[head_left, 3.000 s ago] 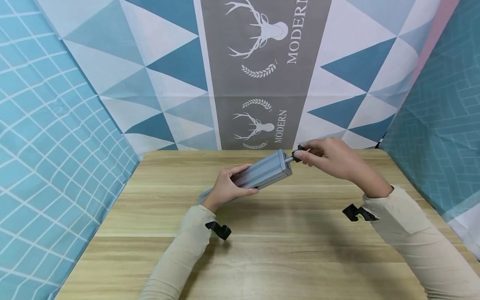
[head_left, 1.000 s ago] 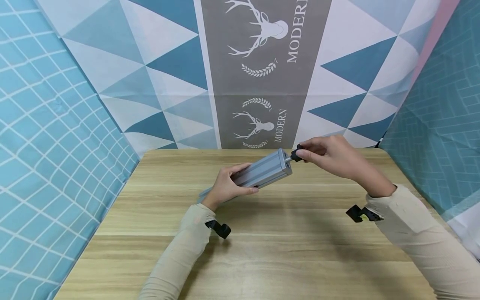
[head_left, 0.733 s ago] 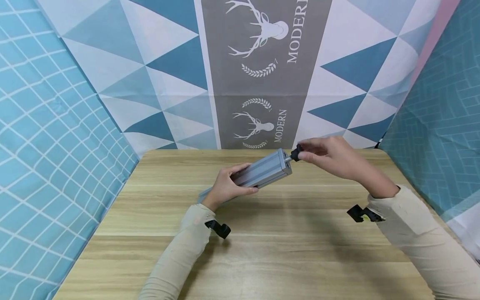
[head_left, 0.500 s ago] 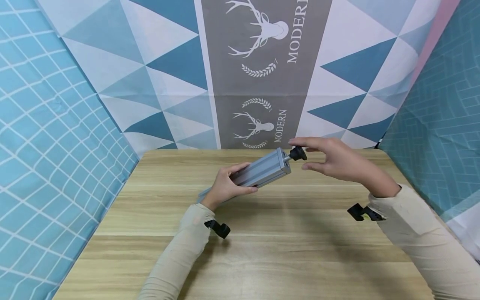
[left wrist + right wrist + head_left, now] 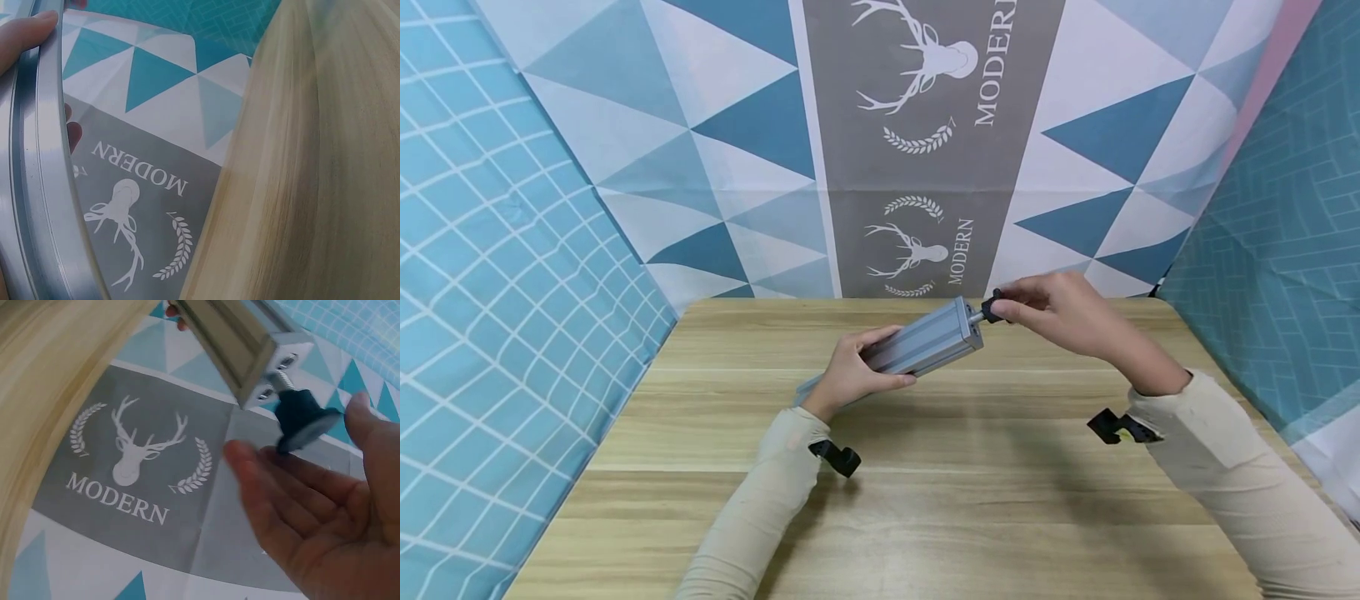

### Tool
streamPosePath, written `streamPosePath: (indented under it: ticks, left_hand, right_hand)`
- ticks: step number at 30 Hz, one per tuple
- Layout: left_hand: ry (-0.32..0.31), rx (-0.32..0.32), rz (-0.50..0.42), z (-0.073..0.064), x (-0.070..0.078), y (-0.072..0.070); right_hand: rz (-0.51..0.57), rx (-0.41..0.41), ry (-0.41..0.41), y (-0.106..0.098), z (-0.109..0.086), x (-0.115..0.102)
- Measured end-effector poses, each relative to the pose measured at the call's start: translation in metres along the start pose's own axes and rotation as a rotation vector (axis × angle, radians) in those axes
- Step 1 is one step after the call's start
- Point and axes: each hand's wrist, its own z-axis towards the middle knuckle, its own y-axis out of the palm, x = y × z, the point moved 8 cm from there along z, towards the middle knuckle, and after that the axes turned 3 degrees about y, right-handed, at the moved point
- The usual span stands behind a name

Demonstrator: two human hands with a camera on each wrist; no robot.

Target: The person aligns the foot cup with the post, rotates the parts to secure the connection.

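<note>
My left hand (image 5: 856, 373) grips a grey aluminium profile (image 5: 921, 340), thumb on the near side and fingers over the far side. The profile slants up to the right above the table. A black levelling foot (image 5: 991, 310) with a threaded metal stem (image 5: 282, 381) sticks out of its right end. In the head view, my right hand (image 5: 1063, 312) pinches the foot's black base between thumb and fingers. The right wrist view shows its fingers spread around the base, blurred. Grooves of the profile (image 5: 47, 162) run down the left side of the left wrist view.
A wood-grain table (image 5: 917, 492) lies beneath both hands. Behind it hangs a patterned cloth (image 5: 910, 167), with blue cloths at the left (image 5: 512, 250) and right (image 5: 1277, 225). Black wrist mounts (image 5: 837, 458) stick out from the sleeves.
Half a second ago the right thumb and fingers stood apart around the levelling foot; now they pinch it. Before that they also held it. The left hand and profile stay nearly still.
</note>
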Motion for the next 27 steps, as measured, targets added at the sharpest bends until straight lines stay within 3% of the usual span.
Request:
streamPosePath:
  ticks: [5,10,12,19,23,25,27]
  left_hand:
    - [-0.014,0.005,-0.017,0.0,-0.001,-0.001]
    - [-0.02,0.004,-0.023,0.0,-0.002,-0.001]
    - [-0.016,0.004,-0.019,0.0,-0.001,-0.001]
    - [0.001,0.004,-0.012,0.002,-0.008,0.0]
    - [0.024,0.011,-0.017,0.005,-0.028,0.001]
    - [0.034,0.016,-0.019,0.006,-0.037,0.002]
    - [0.03,0.016,-0.018,0.006,-0.037,0.002]
  right_hand:
    - [0.018,-0.091,-0.114,0.004,-0.002,-0.006]
    - [0.002,-0.039,-0.2,0.002,-0.001,-0.013]
    - [-0.004,-0.013,-0.169,0.001,0.0,-0.011]
    - [-0.014,0.033,0.065,0.002,0.003,0.003]
    - [-0.025,-0.018,0.063,0.004,0.002,0.003]
    - [-0.034,-0.063,0.027,0.006,0.002,0.002]
    - [-0.024,-0.104,-0.025,0.007,0.002,0.001]
